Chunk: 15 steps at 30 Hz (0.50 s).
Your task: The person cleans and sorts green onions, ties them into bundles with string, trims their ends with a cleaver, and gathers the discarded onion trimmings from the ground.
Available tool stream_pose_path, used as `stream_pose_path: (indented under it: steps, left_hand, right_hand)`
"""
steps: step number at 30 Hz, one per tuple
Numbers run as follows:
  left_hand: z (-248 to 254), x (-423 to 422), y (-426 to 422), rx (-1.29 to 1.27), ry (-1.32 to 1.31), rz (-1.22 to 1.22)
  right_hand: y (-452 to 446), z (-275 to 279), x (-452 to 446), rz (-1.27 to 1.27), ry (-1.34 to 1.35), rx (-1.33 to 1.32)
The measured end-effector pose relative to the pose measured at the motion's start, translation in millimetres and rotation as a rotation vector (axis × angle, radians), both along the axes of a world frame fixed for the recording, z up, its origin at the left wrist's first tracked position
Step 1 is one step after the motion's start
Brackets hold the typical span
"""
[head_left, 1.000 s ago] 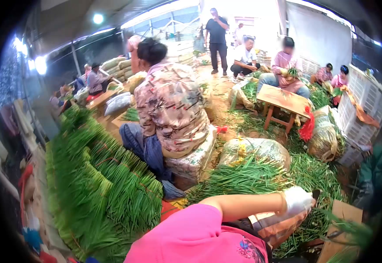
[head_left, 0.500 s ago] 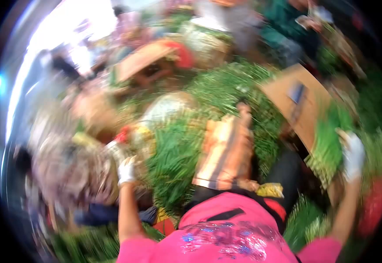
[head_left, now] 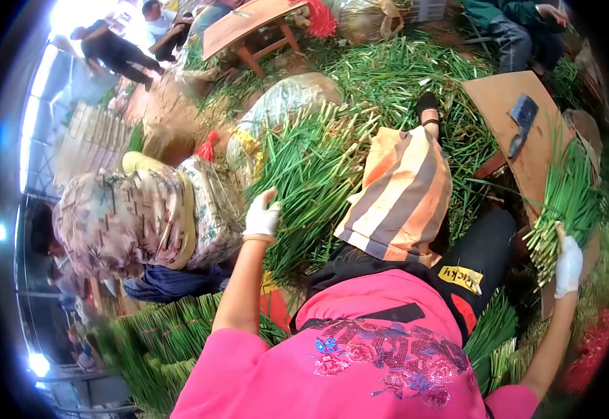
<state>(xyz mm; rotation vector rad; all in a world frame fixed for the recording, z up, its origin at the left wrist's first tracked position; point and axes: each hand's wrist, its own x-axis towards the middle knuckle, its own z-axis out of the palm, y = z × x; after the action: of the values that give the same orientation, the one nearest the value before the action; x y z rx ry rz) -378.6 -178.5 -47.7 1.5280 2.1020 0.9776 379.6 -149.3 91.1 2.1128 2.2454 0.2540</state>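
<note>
My right hand (head_left: pixel 568 267), in a white glove, grips a bundle of green chives (head_left: pixel 571 183) by its pale lower end, at the right edge of a slanted wooden board (head_left: pixel 503 105). My left hand (head_left: pixel 261 215), gloved too, is raised with thumb and fingers apart at the left edge of a loose heap of chives (head_left: pixel 311 185). Nothing shows in it; whether the fingertips touch the stalks I cannot tell. A dark broad-bladed tool (head_left: pixel 523 120) lies on the board. An orange striped cloth (head_left: pixel 402 192) covers one of my legs.
Close on my left sits a person in a flowered top (head_left: pixel 119 220). Tied chive bundles (head_left: pixel 172 335) stand in rows at lower left. Loose greens (head_left: pixel 402 77) cover the floor ahead, with a low wooden table (head_left: pixel 252 28) beyond. Another person (head_left: pixel 510 35) sits at upper right.
The view has steadied and swung, so the scene has shifted. My left hand has come up to the edge of the chive heap. My right hand still holds its bundle beside the board.
</note>
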Motion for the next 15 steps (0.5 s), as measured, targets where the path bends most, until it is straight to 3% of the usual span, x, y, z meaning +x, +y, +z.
stream_pose_path:
  steps: [2, 3, 5, 6, 8, 11, 12, 15]
  left_hand:
    - [24.4, 47.2, 18.4, 0.028, 0.319, -0.109]
    - [21.1, 63.3, 24.4, 0.056, 0.353, -0.165]
    - [9.9, 92.7, 38.8, 0.046, 0.406, -0.255]
    - [4.8, 106.7, 46.3, 0.002, 0.423, -0.286]
    - [4.0, 137.8, 56.2, -0.246, 0.476, -0.198]
    - [-37.0, 140.7, 77.5, -0.45, 0.496, -0.127]
    - [-45.0, 138.0, 86.5, -0.513, 0.524, -0.104]
    - [-65.1, 109.8, 111.2, -0.499, 0.503, -0.1]
  right_hand:
    - [-3.4, 14.6, -28.4, -0.079, 0.392, 0.14]
    - [-5.9, 36.6, -33.4, -0.22, 0.366, 0.083]
    - [-8.9, 48.4, -34.5, -0.269, 0.447, 0.185]
    - [-11.4, 47.0, -34.3, -0.171, 0.552, 0.336]
    - [-17.6, 52.6, -46.3, -0.155, 0.424, 0.254]
    - [-25.6, 52.7, -88.1, -0.193, 0.608, -0.022]
    - [-24.6, 48.0, -95.6, -0.053, 0.506, 0.01]
    - [-22.3, 39.6, -101.9, -0.1, 0.412, -0.059]
